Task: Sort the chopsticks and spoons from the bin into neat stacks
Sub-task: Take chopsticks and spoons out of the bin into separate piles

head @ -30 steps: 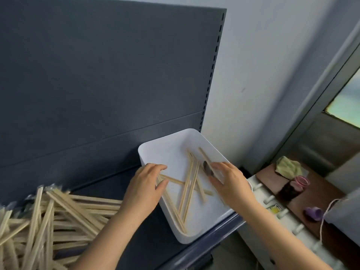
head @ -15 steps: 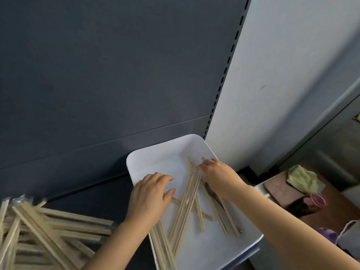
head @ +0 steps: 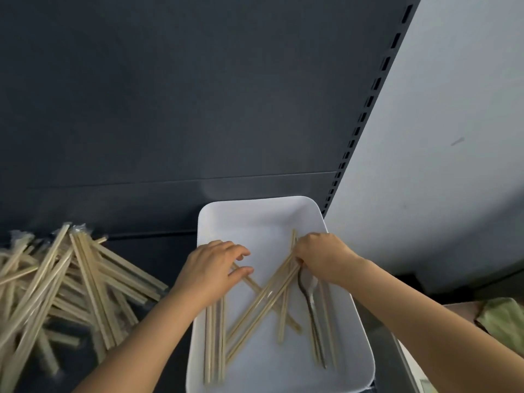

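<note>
A white bin (head: 255, 204) sits on the dark shelf with several wooden chopsticks (head: 261, 307) lying crossed inside it. A metal spoon (head: 311, 303) lies along the bin's right side, its bowl just under my right hand. My left hand (head: 209, 268) rests over the bin's left edge, fingers relaxed and touching the chopsticks below it. My right hand (head: 323, 256) is inside the bin, its fingers curled down and pinching the upper ends of the crossed chopsticks. The fingertips are hidden.
A loose pile of wrapped chopsticks (head: 71, 279) lies on the shelf to the left of the bin. The dark back panel (head: 198, 109) stands close behind. A green cloth (head: 499, 316) sits on a lower surface at the right.
My right hand has moved from the spoon at the bin's right side up to the top ends of the crossed chopsticks. My left hand stays at the bin's left edge.
</note>
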`<state>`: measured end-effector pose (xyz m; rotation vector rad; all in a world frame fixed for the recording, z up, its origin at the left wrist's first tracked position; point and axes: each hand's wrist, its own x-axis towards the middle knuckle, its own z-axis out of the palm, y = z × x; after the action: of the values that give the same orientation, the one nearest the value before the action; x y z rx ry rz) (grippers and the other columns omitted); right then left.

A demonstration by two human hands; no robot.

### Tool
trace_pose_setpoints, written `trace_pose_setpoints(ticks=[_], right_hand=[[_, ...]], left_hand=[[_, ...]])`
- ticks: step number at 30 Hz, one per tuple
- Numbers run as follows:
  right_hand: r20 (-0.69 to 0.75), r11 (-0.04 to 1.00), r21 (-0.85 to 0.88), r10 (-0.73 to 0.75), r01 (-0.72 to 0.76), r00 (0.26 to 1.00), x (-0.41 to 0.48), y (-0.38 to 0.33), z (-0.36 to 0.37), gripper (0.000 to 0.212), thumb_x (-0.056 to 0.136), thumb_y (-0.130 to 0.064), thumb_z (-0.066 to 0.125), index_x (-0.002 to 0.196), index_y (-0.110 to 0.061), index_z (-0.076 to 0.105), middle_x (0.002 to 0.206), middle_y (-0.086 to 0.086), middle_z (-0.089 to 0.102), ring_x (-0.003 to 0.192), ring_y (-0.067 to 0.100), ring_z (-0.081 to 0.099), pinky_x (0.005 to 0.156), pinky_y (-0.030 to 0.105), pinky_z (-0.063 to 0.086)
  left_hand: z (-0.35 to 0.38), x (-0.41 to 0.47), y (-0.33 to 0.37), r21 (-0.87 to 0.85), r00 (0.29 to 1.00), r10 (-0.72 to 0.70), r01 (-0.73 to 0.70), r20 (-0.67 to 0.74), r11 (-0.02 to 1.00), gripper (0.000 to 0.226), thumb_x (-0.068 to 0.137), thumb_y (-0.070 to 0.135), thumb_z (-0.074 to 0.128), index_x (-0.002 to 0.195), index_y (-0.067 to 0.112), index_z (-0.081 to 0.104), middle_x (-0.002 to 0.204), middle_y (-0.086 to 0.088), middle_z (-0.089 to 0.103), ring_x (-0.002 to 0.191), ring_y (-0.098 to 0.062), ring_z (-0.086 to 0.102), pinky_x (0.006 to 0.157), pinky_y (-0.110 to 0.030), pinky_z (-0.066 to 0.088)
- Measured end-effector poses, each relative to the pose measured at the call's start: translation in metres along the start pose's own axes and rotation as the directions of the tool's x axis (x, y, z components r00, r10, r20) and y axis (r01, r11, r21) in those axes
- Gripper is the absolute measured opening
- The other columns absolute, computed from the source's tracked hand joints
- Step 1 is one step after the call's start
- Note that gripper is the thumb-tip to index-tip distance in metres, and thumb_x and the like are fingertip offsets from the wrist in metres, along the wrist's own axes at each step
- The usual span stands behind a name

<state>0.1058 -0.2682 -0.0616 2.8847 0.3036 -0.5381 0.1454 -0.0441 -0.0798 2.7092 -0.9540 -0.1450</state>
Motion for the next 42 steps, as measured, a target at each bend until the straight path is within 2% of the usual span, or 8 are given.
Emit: trace_pose_setpoints(ticks=[4, 10, 16, 18, 21, 25, 33, 42], right_hand=[[-0.183, 0.99, 0.138, 0.001, 0.025, 0.983, -0.008, 0.01, -0.019, 0.021, 0.088, -0.004, 0.045, 0.099, -0.019, 0.055, 0.105, -0.001, 0.053, 0.094, 0.022, 0.054, 0.064, 0.03, 0.037], [-0.506, 0.931, 0.356, 0.117, 0.083, 0.855, -0.005, -0.003, -0.042, 0.017, 0.086, -0.003, 0.051, 0.091, -0.019, 0.055, 0.093, -0.004, 0.053, 0.079, 0.024, 0.053, 0.06, 0.038, 0.05], [-0.631, 0.861, 0.482, 0.213, 0.161, 0.746, -0.004, -0.026, -0.051, 0.016, 0.087, 0.0, 0.05, 0.088, -0.012, 0.06, 0.089, 0.001, 0.056, 0.069, 0.031, 0.056, 0.058, 0.043, 0.05], [-0.639, 0.824, 0.539, 0.266, 0.173, 0.722, -0.005, -0.027, -0.048, 0.011, 0.09, -0.006, 0.053, 0.091, -0.011, 0.063, 0.09, 0.002, 0.058, 0.071, 0.027, 0.058, 0.061, 0.041, 0.051], [-0.533, 0.71, 0.697, 0.417, 0.102, 0.737, -0.01, -0.022, -0.036, 0.03, 0.091, -0.029, 0.06, 0.118, -0.015, 0.06, 0.106, -0.002, 0.06, 0.091, 0.015, 0.058, 0.079, 0.029, 0.05], [-0.06, 0.451, 0.866, 0.52, -0.214, 0.852, -0.019, -0.024, 0.003, 0.068, 0.087, -0.043, 0.061, 0.142, -0.014, 0.033, 0.143, 0.003, 0.041, 0.131, 0.02, 0.039, 0.103, 0.029, 0.033], [0.231, 0.378, 0.816, 0.482, -0.438, 0.845, -0.008, -0.054, 0.047, 0.105, 0.077, -0.047, 0.069, 0.15, -0.014, 0.0, 0.155, 0.009, 0.014, 0.143, 0.028, 0.012, 0.116, 0.041, 0.017], [0.235, 0.44, 0.693, 0.611, -0.571, 0.756, 0.011, -0.068, 0.039, 0.111, 0.078, -0.054, 0.065, 0.148, -0.014, -0.01, 0.153, 0.012, 0.012, 0.142, 0.034, 0.007, 0.115, 0.048, 0.014]], left_hand=[[-0.002, -0.002, 0.004, -0.032, 0.999, -0.033, 0.034, 0.017, 0.999, 0.048, 0.087, 0.063, 0.043, 0.124, 0.035, 0.055, 0.114, 0.021, 0.06, 0.105, -0.001, 0.053, 0.082, -0.02, 0.04], [-0.008, -0.003, 0.01, -0.105, 0.997, -0.073, 0.076, 0.034, 0.991, 0.062, 0.077, 0.074, 0.031, 0.122, 0.039, 0.055, 0.11, 0.024, 0.061, 0.103, 0.001, 0.053, 0.084, -0.023, 0.043], [-0.008, -0.003, 0.009, -0.093, 0.997, -0.083, 0.082, -0.006, 0.992, 0.037, 0.093, 0.056, 0.037, 0.094, 0.03, 0.063, 0.077, 0.019, 0.056, 0.075, -0.003, 0.055, 0.064, -0.02, 0.044], [-0.006, -0.003, 0.006, -0.153, 0.995, -0.098, 0.095, -0.009, 0.984, 0.034, 0.096, 0.049, 0.037, 0.095, 0.03, 0.065, 0.076, 0.019, 0.062, 0.076, -0.001, 0.059, 0.07, -0.022, 0.049], [-0.003, -0.004, 0.004, -0.274, 0.99, -0.134, 0.117, -0.046, 0.955, 0.032, 0.099, 0.042, 0.032, 0.092, 0.032, 0.062, 0.074, 0.017, 0.067, 0.074, 0.001, 0.062, 0.071, -0.019, 0.05], [-0.002, -0.006, 0.003, -0.412, 0.976, -0.179, 0.115, -0.121, 0.904, 0.036, 0.099, 0.04, 0.025, 0.081, 0.032, 0.054, 0.065, 0.015, 0.067, 0.068, 0.001, 0.062, 0.065, -0.015, 0.045], [0.001, -0.008, -0.002, -0.566, 0.961, -0.209, 0.072, -0.181, 0.821, 0.036, 0.098, 0.04, 0.026, 0.077, 0.03, 0.052, 0.071, 0.014, 0.069, 0.075, 0.006, 0.061, 0.064, -0.01, 0.044], [0.005, -0.007, -0.006, -0.587, 0.958, -0.189, 0.028, -0.215, 0.809, 0.037, 0.097, 0.041, 0.026, 0.078, 0.028, 0.054, 0.072, 0.015, 0.068, 0.076, 0.004, 0.062, 0.067, -0.013, 0.047]])
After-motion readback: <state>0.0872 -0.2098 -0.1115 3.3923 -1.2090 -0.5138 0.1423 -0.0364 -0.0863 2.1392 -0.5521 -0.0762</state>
